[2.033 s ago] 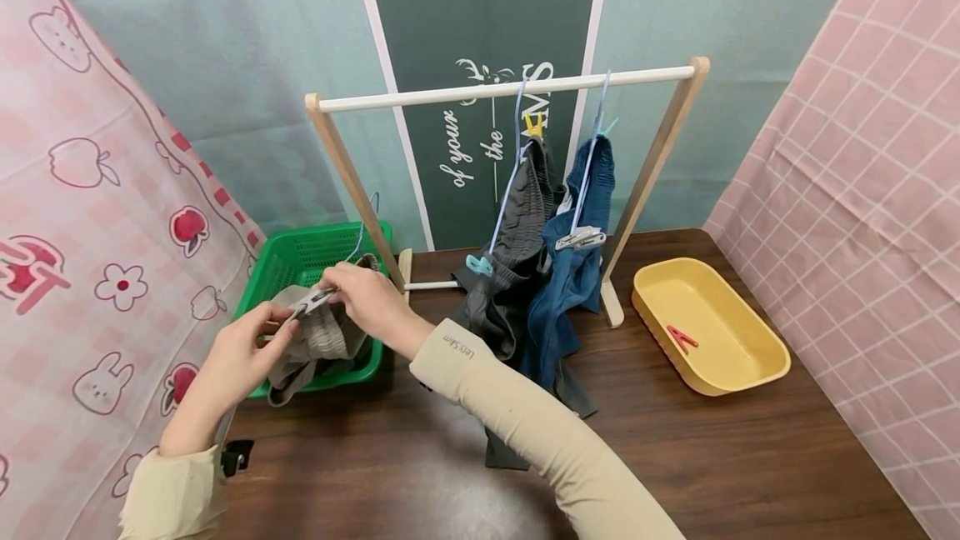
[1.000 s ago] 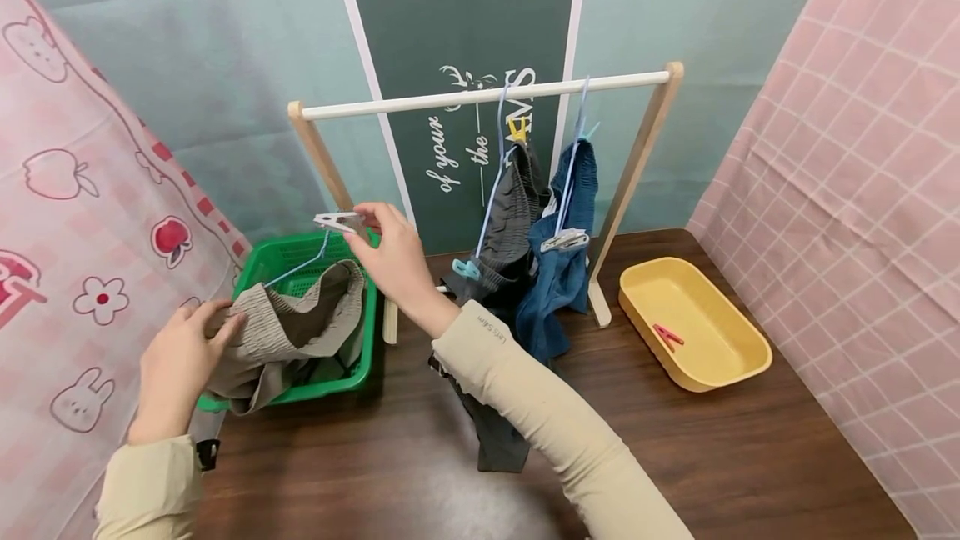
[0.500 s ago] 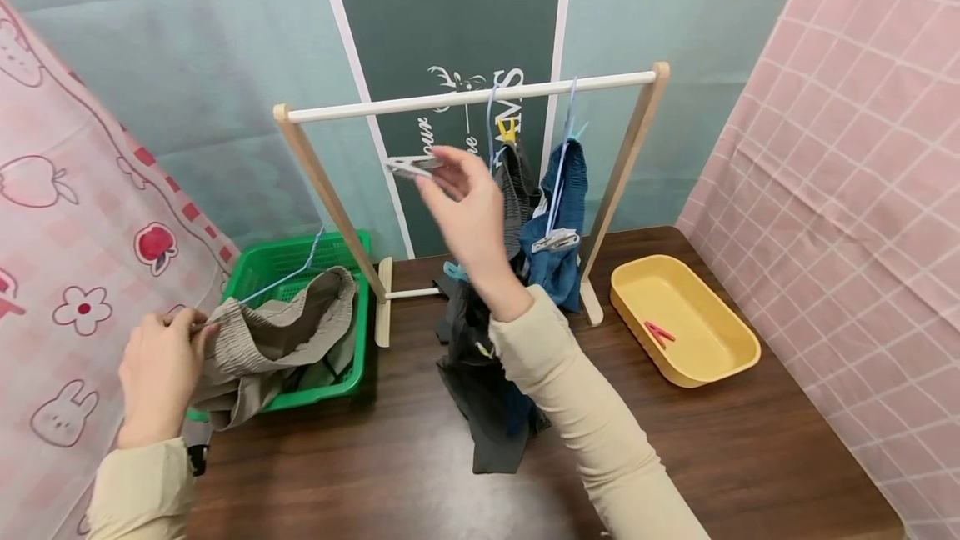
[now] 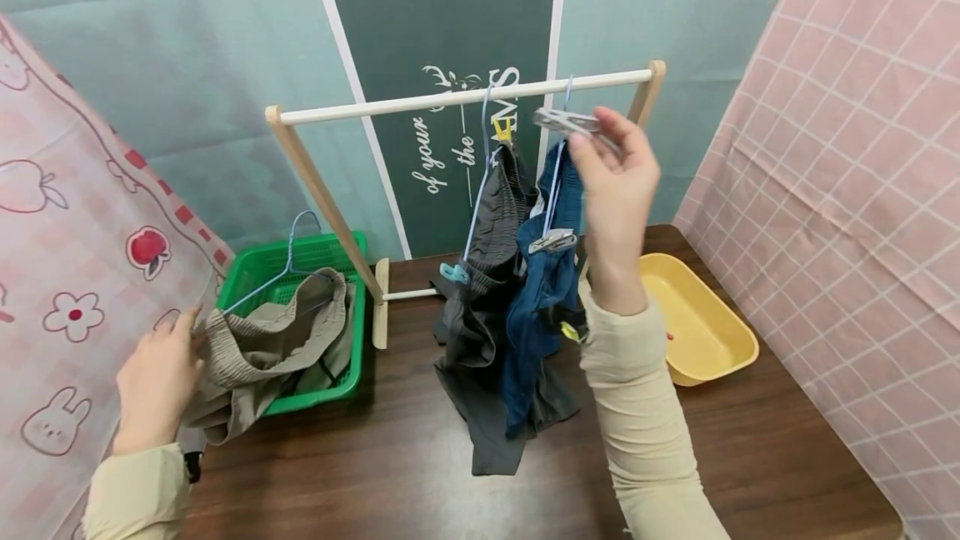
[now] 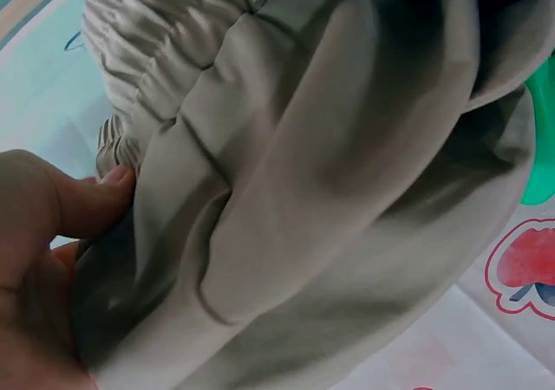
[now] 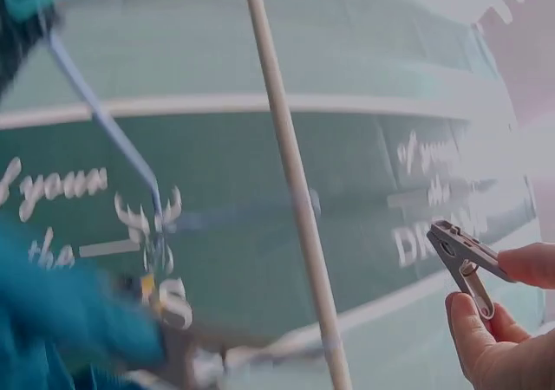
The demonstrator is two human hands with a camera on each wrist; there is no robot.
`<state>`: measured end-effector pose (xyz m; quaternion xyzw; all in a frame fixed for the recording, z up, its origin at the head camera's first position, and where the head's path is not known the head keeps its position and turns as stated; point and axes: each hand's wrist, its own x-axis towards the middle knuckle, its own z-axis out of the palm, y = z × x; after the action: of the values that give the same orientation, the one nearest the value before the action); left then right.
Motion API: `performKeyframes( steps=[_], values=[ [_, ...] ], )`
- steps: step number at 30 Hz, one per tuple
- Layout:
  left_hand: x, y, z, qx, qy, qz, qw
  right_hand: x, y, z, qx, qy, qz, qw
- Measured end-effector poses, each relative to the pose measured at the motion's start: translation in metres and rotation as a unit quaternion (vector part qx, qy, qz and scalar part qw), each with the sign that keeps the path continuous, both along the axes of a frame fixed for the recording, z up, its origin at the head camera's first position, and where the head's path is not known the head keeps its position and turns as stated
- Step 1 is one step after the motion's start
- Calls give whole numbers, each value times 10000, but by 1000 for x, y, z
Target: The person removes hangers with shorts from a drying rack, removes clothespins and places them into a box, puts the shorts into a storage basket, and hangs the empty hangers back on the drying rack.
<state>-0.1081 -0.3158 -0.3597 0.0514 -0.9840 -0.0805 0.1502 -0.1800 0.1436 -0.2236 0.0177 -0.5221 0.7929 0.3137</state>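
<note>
Pinching grey peg [image 4: 564, 122]: right hand [image 4: 618, 165], thumb against fingers, peg below rail [image 4: 420, 105] in head view | left hand [image 4: 156, 383]: pinching taupe garment [image 4: 258, 342] at waistband | garment: partly in green basket [image 4: 258, 261], on blue hanger [image 4: 290, 253]

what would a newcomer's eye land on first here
Probably the dark pants and blue pants hanging from the rack in the centre. Then the green basket at left, partly covered by taupe pants, and the yellow tray at right. A metal clip pinched in the right grip stands out too.
</note>
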Motion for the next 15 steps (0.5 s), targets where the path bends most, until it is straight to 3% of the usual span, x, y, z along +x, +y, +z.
performKeyframes(
  steps=[4,9,12,15],
  values=[
    [-2,-2,-1,-136,-206,-28,9997,-6,31,-7,-544,-47,-499,9973],
    [-3,-3,0,-94,-466,28,9989,-21,72,-34,-1028,-198,-944,9900],
    [-4,-4,0,-63,-642,50,9979,-30,96,-56,-1149,-646,-1201,9840],
    [-5,-5,0,-35,-769,101,9970,-39,116,-84,-1072,-1368,-1373,9752]
  ],
)
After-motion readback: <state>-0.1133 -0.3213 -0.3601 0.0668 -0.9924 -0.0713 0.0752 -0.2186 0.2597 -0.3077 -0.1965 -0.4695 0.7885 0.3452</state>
